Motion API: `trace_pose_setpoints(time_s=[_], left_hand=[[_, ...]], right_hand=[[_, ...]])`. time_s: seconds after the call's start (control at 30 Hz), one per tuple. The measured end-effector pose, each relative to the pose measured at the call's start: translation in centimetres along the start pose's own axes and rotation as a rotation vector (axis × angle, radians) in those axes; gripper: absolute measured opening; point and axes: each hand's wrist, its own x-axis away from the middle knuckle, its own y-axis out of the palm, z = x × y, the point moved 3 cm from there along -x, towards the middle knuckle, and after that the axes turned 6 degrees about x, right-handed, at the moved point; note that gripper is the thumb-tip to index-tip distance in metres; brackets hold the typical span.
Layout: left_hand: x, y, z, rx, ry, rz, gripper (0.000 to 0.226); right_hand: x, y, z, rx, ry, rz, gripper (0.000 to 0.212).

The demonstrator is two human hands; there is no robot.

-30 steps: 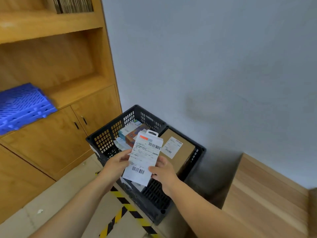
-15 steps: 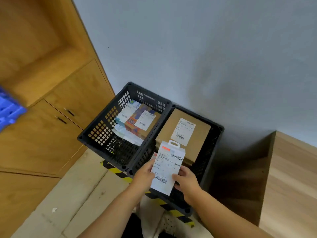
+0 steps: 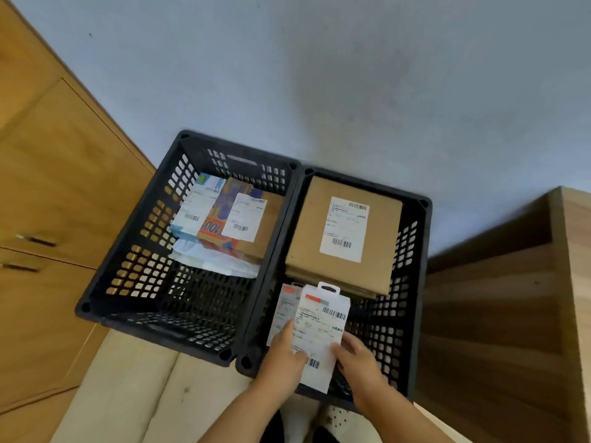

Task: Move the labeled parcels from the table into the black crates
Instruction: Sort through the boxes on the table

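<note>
both hands hold a flat white labeled parcel (image 3: 321,334) with a hang tab at its top and a red patch near the upper edge, over the near end of the right black crate (image 3: 412,282). the left hand (image 3: 283,356) grips the parcel's left edge with the thumb laid across the label, and the right hand (image 3: 358,362) pinches its right edge, fingers curled against the front. just behind and left of it, a second similar white packet (image 3: 283,310) shows; whether it is held or resting in the crate cannot be told. at the far end of the same crate lies a brown cardboard box (image 3: 377,238) with a white shipping label. the left black crate (image 3: 128,282), touching the right one side by side, holds labeled packets (image 3: 224,222) bunched toward its far end. wooden cabinets (image 3: 48,187) stand to the left, and a gray wall (image 3: 319,75) rises behind the crates.
</note>
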Motion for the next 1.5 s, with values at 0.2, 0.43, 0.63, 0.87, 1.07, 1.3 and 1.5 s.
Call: trace_pose_setpoints(time_s=[0.2,0.43,0.63,0.87,1.07,1.3,1.5], left_hand=[[-5.4,-0.6,-2.2,-0.172,-0.060,0.012,0.060],[-11.5,0.1,-4.3,-0.302,-0.199,0.021,0.055],[-14.8,0.3,-5.8,-0.387,-0.228,0.005,0.071],[-15.6,0.6,-6.8,-0.424,-0.187,-0.035,0.068],[-16.0,0.6,-7.3,-0.455,-0.206,-0.010,0.066],[-15.6,0.4,-7.1,-0.469,-0.216,-0.023,0.067],[-12.8,0.2,-5.4,-0.553,-0.147,-0.062,0.060]], right_hand=[[-6.3,2.1,1.8,0.041,0.102,-0.053,0.028],[-12.5,3.7,3.4,0.084,0.187,-0.072,0.015],[-15.4,4.7,4.1,0.085,0.213,-0.101,0.031],[-16.7,5.8,4.9,0.068,0.206,-0.103,0.035],[-17.0,6.3,4.8,0.048,0.196,-0.126,0.035],[-16.3,6.0,4.7,0.091,0.190,-0.183,0.039],[-13.8,3.6,3.6,0.315,0.124,-0.037,0.046]])
